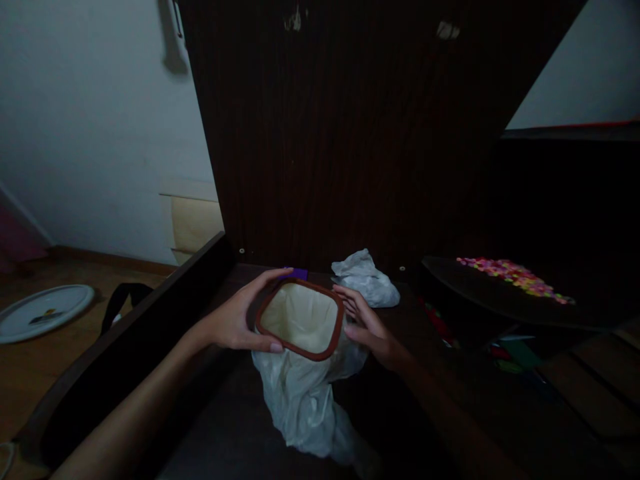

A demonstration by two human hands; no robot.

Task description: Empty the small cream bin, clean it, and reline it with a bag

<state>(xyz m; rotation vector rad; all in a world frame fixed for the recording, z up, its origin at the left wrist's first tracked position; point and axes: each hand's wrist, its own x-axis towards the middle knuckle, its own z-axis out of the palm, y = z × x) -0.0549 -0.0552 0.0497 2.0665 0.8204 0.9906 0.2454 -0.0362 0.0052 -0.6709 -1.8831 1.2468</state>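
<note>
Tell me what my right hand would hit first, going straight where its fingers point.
Most likely the brown-rimmed container, at its right edge. Your right hand points up and left toward it; depth is unclear, so it may be touching or just short.

Container (pixel 313 356): brown rounded-square rim, pale interior, opening upward, tilted near. Crumpled whitish plastic bag (pixel 307 407) draping below, nearward.

This looks like a home — wood floor (pixel 30 380), pale wall (pixel 100 133), dark wooden furniture (pixel 345 147).
</note>
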